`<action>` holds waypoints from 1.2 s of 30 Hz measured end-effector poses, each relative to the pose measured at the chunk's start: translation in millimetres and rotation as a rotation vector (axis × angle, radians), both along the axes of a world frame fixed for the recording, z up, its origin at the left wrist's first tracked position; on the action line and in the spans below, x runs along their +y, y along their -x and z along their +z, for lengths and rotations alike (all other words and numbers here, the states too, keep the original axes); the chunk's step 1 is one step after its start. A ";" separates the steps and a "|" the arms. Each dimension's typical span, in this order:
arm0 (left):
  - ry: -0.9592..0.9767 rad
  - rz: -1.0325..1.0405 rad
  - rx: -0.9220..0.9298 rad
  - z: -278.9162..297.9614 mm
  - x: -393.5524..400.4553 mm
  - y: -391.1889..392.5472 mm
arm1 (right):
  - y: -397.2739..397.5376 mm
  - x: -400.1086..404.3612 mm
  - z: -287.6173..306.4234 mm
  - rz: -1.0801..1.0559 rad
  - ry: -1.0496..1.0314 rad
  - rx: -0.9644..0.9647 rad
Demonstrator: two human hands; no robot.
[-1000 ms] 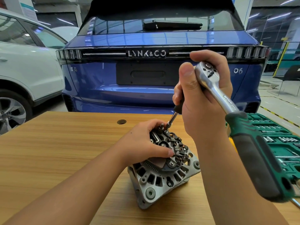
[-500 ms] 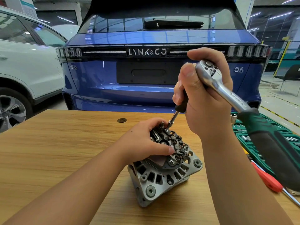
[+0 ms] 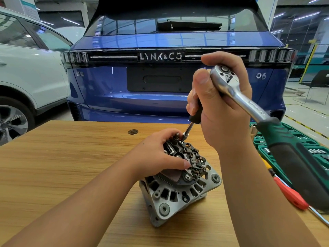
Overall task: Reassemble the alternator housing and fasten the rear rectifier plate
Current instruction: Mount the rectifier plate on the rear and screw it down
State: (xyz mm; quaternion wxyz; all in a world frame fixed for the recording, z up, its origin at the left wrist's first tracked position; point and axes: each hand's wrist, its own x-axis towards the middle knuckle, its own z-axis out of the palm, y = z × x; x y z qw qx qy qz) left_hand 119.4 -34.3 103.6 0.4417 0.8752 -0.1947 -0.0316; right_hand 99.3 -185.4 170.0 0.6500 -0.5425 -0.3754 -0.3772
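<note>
Alternator [image 3: 179,186] sits tilted on tabletop [image 3: 62,166], rear plate [image 3: 185,157] up. Left hand [image 3: 156,155] grip curled round its top, steadying. Right hand [image 3: 220,107] grip wrapped on ratchet [image 3: 236,93] w/ extension, socket on far-edge bolt. Step: tightening plate bolts. Next, prob.: swing handle, keep socket square.
</note>
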 end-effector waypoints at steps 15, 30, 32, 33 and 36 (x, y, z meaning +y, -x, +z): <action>-0.021 -0.033 -0.154 -0.1 -4.7 6.2 | 0.2 4.8 2.4 0.311 0.092 0.017; 0.091 0.029 -0.168 4.9 -16.7 -7.3 | -20.6 -20.8 11.5 0.531 -0.091 0.434; 0.091 0.047 -0.166 4.2 -16.4 -9.1 | -23.6 -19.4 14.9 0.529 -0.138 0.480; 0.087 0.056 -0.166 4.1 -17.1 -10.0 | -25.0 -18.4 16.4 0.519 -0.151 0.495; 0.054 0.076 -0.183 5.0 -18.1 -9.9 | -25.3 -11.0 16.7 0.472 -0.234 0.465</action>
